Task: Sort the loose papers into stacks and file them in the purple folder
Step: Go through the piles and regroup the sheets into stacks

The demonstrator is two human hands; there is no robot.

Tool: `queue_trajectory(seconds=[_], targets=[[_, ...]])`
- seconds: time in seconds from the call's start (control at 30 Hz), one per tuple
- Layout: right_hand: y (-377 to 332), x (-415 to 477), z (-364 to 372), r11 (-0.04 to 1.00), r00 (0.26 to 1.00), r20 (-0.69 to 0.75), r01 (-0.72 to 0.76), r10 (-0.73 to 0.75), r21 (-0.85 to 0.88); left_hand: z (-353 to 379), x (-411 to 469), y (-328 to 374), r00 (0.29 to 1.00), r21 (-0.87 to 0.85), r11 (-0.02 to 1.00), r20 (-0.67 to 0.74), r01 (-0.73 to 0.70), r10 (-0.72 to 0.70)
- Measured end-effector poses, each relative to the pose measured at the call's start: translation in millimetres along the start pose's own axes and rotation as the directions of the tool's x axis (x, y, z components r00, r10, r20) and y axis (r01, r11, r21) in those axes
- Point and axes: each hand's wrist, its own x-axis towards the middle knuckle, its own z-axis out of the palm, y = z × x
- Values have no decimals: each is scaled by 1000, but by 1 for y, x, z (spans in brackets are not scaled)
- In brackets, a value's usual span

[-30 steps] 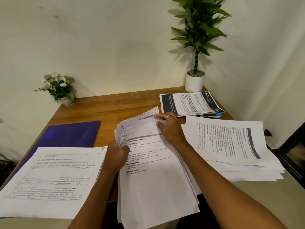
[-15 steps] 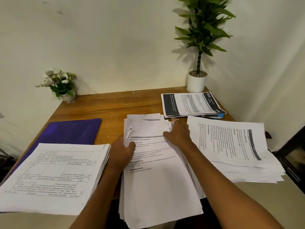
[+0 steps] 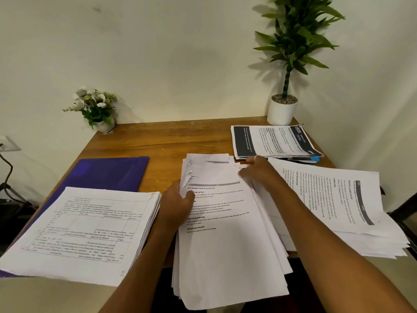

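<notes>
The left hand (image 3: pixel 178 199) grips the near-left edge of the middle stack (image 3: pixel 228 245). Its thumb lies on the top sheet and its fingers curl round the edge beneath. The right hand (image 3: pixel 255 170) rests on the far right corner of the same stack, with a ring on one finger. Its fingertips bend down onto the paper, but I cannot tell whether they pinch a sheet or only press on it. The middle stack is fanned unevenly. Its far-left corners are curled and ragged, and its near end hangs over the front edge of the bench (image 3: pixel 158 138).

Just left of the left hand lies the table-printed stack (image 3: pixel 85 229), thick and fairly square. It overlaps the near end of the purple folder (image 3: pixel 108 172). The folder lies closed and flat on the bench, left of and beyond the left hand.

Right of the right arm spreads the loose right stack (image 3: pixel 343 199), turned sideways, with its lower sheets slipping out toward the near right. Just beyond the right hand sits the dark-banded stack (image 3: pixel 270 141), also sideways. A blue-tipped thing (image 3: pixel 314 158), too small to name, shows under its right edge.

Against the wall stand a small pot of white flowers (image 3: pixel 97 109), far beyond the left hand, and a leafy plant in a white pot (image 3: pixel 282 109), beyond the right hand at the bench's far right corner.
</notes>
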Motion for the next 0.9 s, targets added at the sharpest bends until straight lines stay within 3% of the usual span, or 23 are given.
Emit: queue_trajectory(seconds=[0.17,0.3,0.47,0.7,0.77,0.9], targets=[[13,14,-10,992,982,-153,105,-113,-64,-1,1,0,1000,-11,1000,-9,4,-4],[15,24,-17,991,990,-79,110,-115,-74,-2,-1,2,998,-10,1000,-55,22,-22],[7,27,-11,960,993,30,114,-110,-256,0,-1,0,999,0,1000,-45,13,-13],[0,20,-7,917,985,100,167,-140,-362,-1,-1,0,999,-10,1000,-31,26,-26],[-2,19,-14,947,985,101,162,-139,-278,-2,-1,0,998,-22,999,-48,41,-42],[-1,11,-19,988,986,156,37,-60,149,-1,0,1,991,-78,993,-94,91,-98]])
